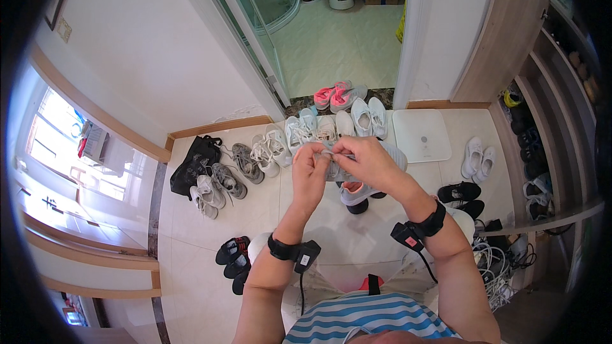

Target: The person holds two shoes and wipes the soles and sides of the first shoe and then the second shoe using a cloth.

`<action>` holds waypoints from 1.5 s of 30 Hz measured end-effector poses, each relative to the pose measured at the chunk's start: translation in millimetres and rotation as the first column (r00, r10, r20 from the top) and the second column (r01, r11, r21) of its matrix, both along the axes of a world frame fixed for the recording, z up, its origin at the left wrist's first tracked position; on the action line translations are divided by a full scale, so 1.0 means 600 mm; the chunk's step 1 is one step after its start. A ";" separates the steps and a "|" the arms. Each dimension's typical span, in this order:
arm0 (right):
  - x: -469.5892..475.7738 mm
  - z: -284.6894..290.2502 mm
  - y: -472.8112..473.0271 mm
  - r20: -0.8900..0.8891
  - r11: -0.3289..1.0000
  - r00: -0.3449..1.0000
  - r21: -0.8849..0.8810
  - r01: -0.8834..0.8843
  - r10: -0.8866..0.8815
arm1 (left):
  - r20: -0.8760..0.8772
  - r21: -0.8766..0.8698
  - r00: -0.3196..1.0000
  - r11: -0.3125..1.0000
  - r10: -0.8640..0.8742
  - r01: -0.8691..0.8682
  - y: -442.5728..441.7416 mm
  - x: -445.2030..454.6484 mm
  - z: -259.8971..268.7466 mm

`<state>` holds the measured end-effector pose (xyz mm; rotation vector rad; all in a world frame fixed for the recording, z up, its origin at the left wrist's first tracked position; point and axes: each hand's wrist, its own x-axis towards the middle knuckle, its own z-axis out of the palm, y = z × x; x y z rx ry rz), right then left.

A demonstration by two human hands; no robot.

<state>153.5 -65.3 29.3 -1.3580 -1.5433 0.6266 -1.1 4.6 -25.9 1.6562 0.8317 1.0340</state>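
A light grey lace-up sneaker [340, 172] is held up in front of me, partly hidden by my hands. My left hand [310, 169] grips its left end, thumb and forefinger pinched at the lace [327, 152]. From the other side, my right hand [367, 160] meets it there, its fingertips also closed on the lace. The shoe's pale ribbed end [395, 155] sticks out beyond my right hand. Just below is another grey shoe with an orange lining [355, 193], beside dark footwear [358, 207] that is partly covered.
White shoes [362, 117] and pink-grey sneakers [340, 95] line the bathroom doorway. A white scale [422, 135] lies right of them. Farther right stand an open shoe cabinet [550, 119] and tangled cables [495, 267]. At left are a black bag [193, 165] and worn sneakers [228, 180].
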 end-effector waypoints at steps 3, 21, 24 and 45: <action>-0.001 0.001 -0.001 -0.018 1.000 1.000 -0.001 0.001 -0.001 | 0.012 0.124 0.997 0.989 0.079 -0.079 -0.008 0.007 0.003; 0.017 0.069 -0.031 -0.206 0.987 0.978 -0.158 0.000 -0.033 | 0.244 0.257 0.967 0.966 -0.074 0.009 -0.010 -0.001 0.023; 0.025 0.063 -0.027 -0.283 0.989 0.959 -0.145 -0.009 -0.032 | 0.206 0.296 0.968 0.952 -0.145 0.079 -0.009 0.000 0.022; 0.004 0.065 -0.028 0.162 0.983 0.984 0.179 0.041 -0.070 | 0.056 0.264 0.998 0.964 0.001 -0.016 -0.028 0.008 0.035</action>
